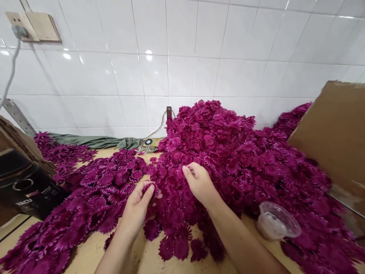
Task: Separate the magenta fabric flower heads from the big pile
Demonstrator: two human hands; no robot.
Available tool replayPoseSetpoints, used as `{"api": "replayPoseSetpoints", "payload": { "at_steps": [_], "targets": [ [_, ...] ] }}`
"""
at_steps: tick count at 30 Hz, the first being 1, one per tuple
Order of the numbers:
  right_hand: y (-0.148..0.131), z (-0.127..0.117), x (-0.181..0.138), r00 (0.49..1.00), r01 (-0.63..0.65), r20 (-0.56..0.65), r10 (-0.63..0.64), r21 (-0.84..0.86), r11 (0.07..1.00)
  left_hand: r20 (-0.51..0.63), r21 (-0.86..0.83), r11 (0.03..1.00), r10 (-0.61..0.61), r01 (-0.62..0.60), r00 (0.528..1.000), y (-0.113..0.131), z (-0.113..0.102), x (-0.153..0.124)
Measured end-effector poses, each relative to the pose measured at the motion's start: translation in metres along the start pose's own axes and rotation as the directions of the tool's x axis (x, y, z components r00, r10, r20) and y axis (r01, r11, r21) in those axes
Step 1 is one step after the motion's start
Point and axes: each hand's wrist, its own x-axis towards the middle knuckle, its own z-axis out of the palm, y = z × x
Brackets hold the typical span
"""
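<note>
Magenta artificial flower heads (211, 133), with fringed petals, are heaped high in front of me. My left hand (142, 196) pinches a magenta flower head (151, 187) between thumb and fingers, just left of the heap's lower part. Up and to the right, my right hand (197, 179) has its thumb and forefinger closed on a magenta flower head (180, 172) at the face of the heap. Whether that flower is lifted free of the others I cannot tell. Left of my left hand lies a lower spread of flower heads (105, 179) with pale-edged petals.
A clear plastic tub (276, 222) stands right of my right forearm. Cardboard (330, 137) rises at the right; a black box (28, 186) stands at the left. Green cloth (94, 140) lies along the white tiled wall (182, 72). A plugged-in socket (31, 26) is at upper left.
</note>
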Motion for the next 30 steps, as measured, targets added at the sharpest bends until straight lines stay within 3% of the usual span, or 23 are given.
{"api": "replayPoseSetpoints", "payload": {
  "at_steps": [3, 7, 12, 16, 21, 25, 28, 30],
  "targets": [
    [0.005, 0.005, -0.007, 0.999, 0.037, 0.013, -0.036, -0.051, 0.998, 0.062, 0.002, 1.000, -0.027, 0.027, 0.998, 0.003, 0.010, -0.010],
    [0.005, 0.012, -0.017, 0.998, -0.004, 0.067, 0.008, -0.060, 0.998, 0.080, 0.032, 0.999, -0.019, 0.017, 0.997, 0.006, 0.013, -0.017],
    [-0.006, 0.017, -0.026, 0.987, 0.031, 0.156, -0.022, -0.057, 0.998, 0.102, 0.131, 0.973, 0.177, -0.190, 0.979, 0.012, 0.020, -0.015],
    [-0.013, 0.018, -0.031, 0.979, 0.011, 0.201, -0.032, 0.105, 0.994, 0.098, 0.153, 0.961, 0.219, -0.232, 0.971, 0.010, 0.024, -0.010],
    [-0.012, 0.020, -0.035, 0.952, -0.217, 0.286, 0.108, 0.381, 0.899, 0.091, 0.218, 0.941, 0.243, -0.258, 0.966, 0.004, 0.019, -0.006],
    [-0.007, 0.025, -0.034, 0.955, -0.258, 0.252, 0.156, 0.444, 0.858, 0.072, 0.285, 0.911, 0.288, -0.297, 0.955, 0.002, 0.017, -0.006],
    [-0.004, 0.027, -0.031, 0.976, -0.194, 0.172, 0.136, 0.385, 0.902, 0.019, 0.351, 0.853, 0.406, -0.386, 0.914, 0.006, 0.016, -0.008],
    [-0.002, 0.027, -0.030, 0.985, -0.142, 0.142, 0.099, 0.335, 0.931, 0.050, 0.394, 0.815, 0.444, -0.426, 0.895, 0.010, 0.015, -0.009]
  ]
}}
